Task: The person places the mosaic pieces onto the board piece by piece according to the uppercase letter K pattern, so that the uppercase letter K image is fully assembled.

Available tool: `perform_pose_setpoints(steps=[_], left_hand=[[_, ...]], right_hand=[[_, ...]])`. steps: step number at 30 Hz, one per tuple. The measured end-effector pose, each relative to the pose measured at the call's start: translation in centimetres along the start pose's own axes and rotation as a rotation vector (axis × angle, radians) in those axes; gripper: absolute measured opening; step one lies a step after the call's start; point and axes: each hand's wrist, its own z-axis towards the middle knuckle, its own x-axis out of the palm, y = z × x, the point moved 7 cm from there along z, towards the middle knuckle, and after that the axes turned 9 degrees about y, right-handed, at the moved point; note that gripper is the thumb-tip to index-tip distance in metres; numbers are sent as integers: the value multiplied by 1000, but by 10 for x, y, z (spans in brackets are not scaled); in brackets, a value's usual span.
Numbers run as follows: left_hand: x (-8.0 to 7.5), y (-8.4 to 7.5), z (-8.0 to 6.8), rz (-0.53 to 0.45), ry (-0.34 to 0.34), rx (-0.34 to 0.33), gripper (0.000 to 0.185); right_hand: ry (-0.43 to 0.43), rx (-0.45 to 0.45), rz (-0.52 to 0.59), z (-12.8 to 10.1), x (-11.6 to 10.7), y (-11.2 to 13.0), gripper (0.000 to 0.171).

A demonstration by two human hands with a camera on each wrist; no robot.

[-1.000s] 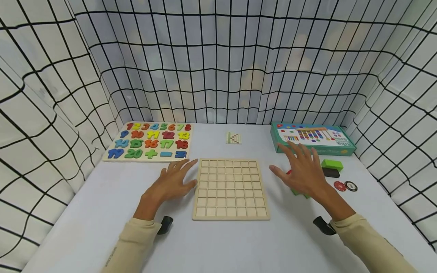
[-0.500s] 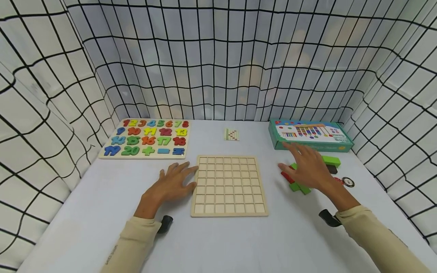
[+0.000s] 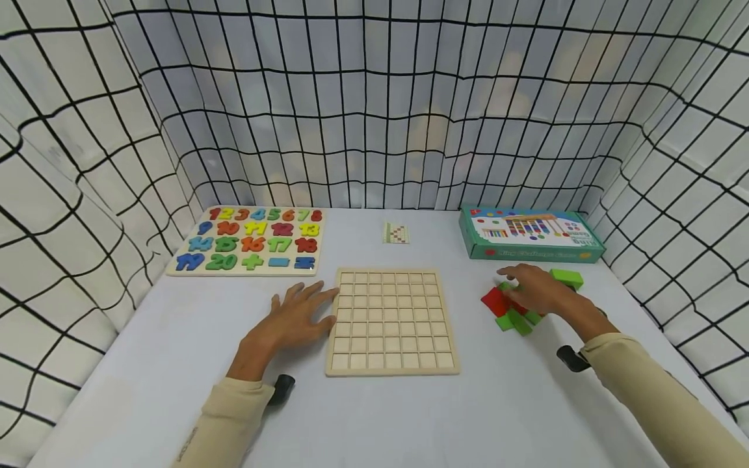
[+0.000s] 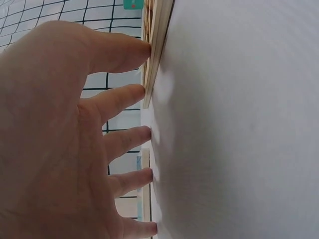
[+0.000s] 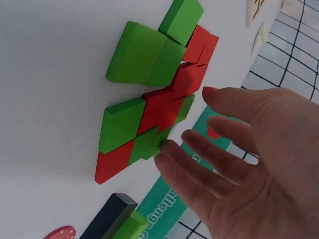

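A wooden grid board (image 3: 392,322) lies flat on the white table. My left hand (image 3: 298,312) rests flat beside the board's left edge, fingers straight, fingertips (image 4: 144,92) touching the board edge (image 4: 154,55). My right hand (image 3: 529,289) hovers low over a pile of red and green blocks (image 3: 506,311), fingers spread and relaxed. In the right wrist view the red and green blocks (image 5: 149,104) lie just beyond my fingertips (image 5: 167,149), with nothing gripped.
A number puzzle board (image 3: 251,242) sits at the back left. A small card (image 3: 396,232) lies behind the grid board. A green game box (image 3: 529,234) stands at the back right, a green block (image 3: 566,278) near it. Checked curtains enclose the table.
My right hand has moved right and down onto the pile of red and green blocks. The left hand has stayed beside the board.
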Motion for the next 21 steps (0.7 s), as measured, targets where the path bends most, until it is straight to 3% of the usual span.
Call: perform_pose_setpoints(steps=[6,13,21], left_hand=[[1,2,0,-5,-6,7,61],[2,1,-1,-5,-2,-2,63],[3,2,-3,-4,1,-17,63]], right_hand=[[19,77,-9,10,5,-9,41],[33,159,33,12,6,-18,45],[27,200,51,14,6,-14,42]])
